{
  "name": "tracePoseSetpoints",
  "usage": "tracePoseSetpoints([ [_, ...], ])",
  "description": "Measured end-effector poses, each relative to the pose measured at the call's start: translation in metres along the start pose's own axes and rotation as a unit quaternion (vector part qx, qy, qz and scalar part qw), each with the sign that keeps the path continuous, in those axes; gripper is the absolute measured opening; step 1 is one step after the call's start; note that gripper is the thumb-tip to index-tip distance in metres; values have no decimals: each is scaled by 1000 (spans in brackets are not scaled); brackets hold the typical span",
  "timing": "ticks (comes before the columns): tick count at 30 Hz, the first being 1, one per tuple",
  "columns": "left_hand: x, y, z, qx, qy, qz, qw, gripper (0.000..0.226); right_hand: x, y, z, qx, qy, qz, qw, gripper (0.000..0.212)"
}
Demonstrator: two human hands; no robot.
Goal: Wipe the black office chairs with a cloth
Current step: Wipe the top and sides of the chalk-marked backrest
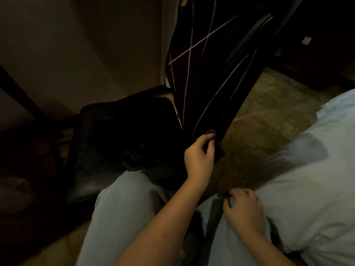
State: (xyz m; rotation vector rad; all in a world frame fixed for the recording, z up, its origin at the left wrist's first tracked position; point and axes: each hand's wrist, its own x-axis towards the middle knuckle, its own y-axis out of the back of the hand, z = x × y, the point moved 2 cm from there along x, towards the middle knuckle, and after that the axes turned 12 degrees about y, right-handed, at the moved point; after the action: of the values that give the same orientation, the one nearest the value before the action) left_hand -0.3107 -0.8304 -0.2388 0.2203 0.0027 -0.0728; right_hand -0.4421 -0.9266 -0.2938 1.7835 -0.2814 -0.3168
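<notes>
One black chair [123, 143] is filling the left and middle of my head view, seat low, its backrest [211, 73] leaning up and away with thin pale streaks crossing it. Pale bedding [307, 169], or something like it, is bulking up on the right. Grey trouser legs [124, 208] are coming in from below over the patterned floor [259, 120]. The left hand [199, 158] is reaching to the backrest's lower edge, fingers curled round a dark cloth [220, 150] and pressing it there. The right hand [244, 210] is resting on the right thigh with fingers curled; I cannot tell if it is pinching anything. Risks I'm judging: with a dark cloth on a dark chair in dim light, patches are probably getting missed; a hard push could shift the chair; a loose grip could drop the cloth. No containers are showing.
</notes>
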Motion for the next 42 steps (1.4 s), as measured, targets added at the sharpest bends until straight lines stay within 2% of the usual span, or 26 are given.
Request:
tracePoseSetpoints([
  [12, -1, -2, -34, 27, 67, -22, 997, 20, -3, 1, -4, 16, 14, 35, 999, 15],
  [17, 2, 2, -29, 29, 83, -34, 996, 18, -5, 2, -5, 14, 11, 28, 999, 19],
  [20, 0, 5, -15, 21, 67, -46, 996, 18, -5, 7, -8, 9, 4, 17, 1000, 25],
  [24, 4, 14, 23, -11, 21, -55, 998, 17, -7, 11, -11, 3, 10, -11, 1000, 20],
  [26, 8, 17, 44, -18, -5, -58, 998, 16, -8, 16, -14, 3, -6, -28, 1000, 25],
  [32, 12, 19, 64, 93, -67, -59, 992, 17, -13, 24, -14, 12, -9, -35, 999, 32],
  [42, 5, 16, 38, 109, -35, -59, 992, 17, -7, 7, 7, 27, -4, -20, 999, 22],
])
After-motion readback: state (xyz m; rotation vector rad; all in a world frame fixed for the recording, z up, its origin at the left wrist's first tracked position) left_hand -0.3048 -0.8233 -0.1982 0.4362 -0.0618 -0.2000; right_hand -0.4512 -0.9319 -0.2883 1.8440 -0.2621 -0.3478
